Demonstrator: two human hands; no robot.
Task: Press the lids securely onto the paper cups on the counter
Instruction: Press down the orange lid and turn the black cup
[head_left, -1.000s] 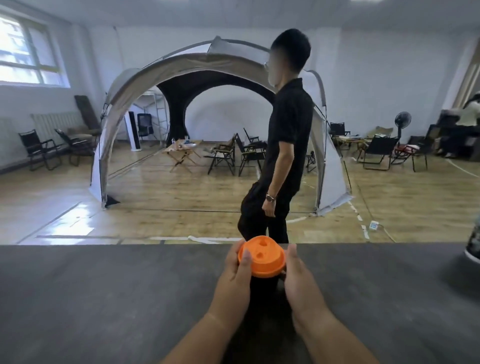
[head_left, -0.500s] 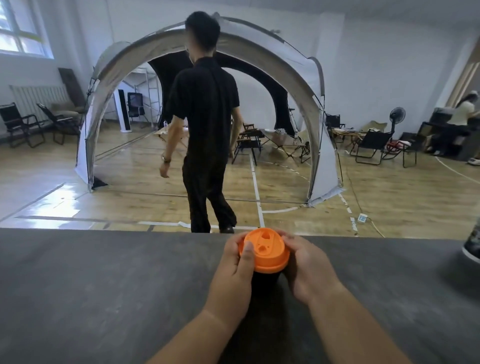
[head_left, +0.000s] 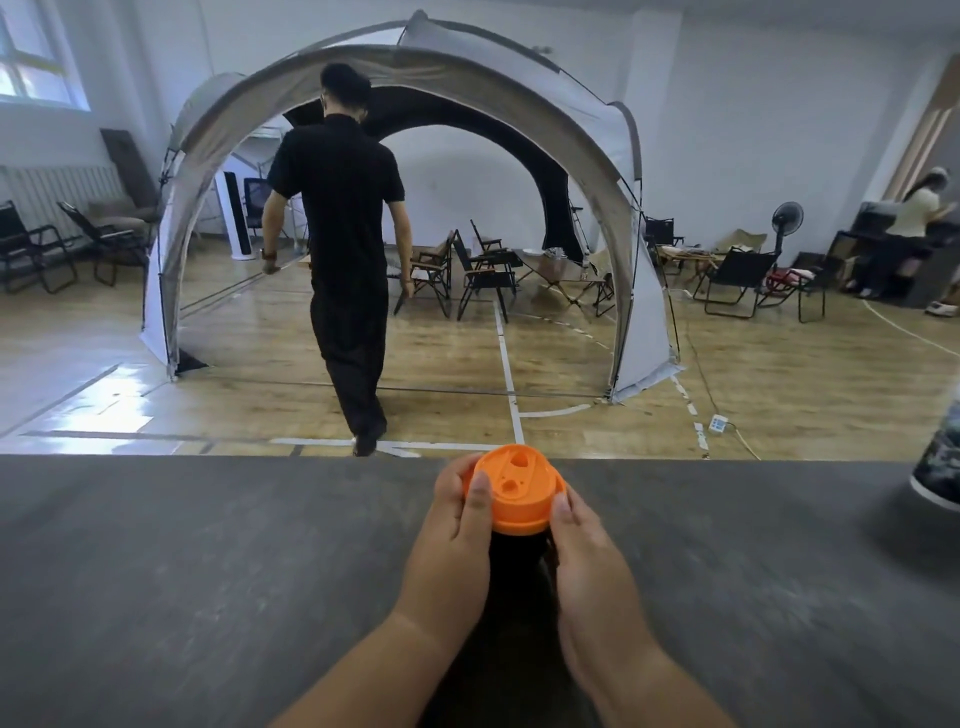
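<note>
An orange lid (head_left: 519, 488) sits on top of a dark paper cup (head_left: 517, 553) that stands on the grey counter (head_left: 182, 571). My left hand (head_left: 457, 535) wraps the cup's left side, its thumb lying on the lid's left rim. My right hand (head_left: 587, 556) holds the right side, fingertips at the lid's edge. Most of the cup's body is hidden between my hands. A second dark patterned cup (head_left: 940, 467) stands at the counter's far right edge, cut off by the frame.
The counter's far edge runs just behind the cup. Beyond it lies a wooden floor with a large grey dome tent (head_left: 415, 78), folding chairs and a fan. A person in black (head_left: 343, 249) walks away toward the tent.
My hands stay on the cup and lid, with my right fingers shifted lower along the lid's rim. The person in black has turned and walked farther away toward the tent.
</note>
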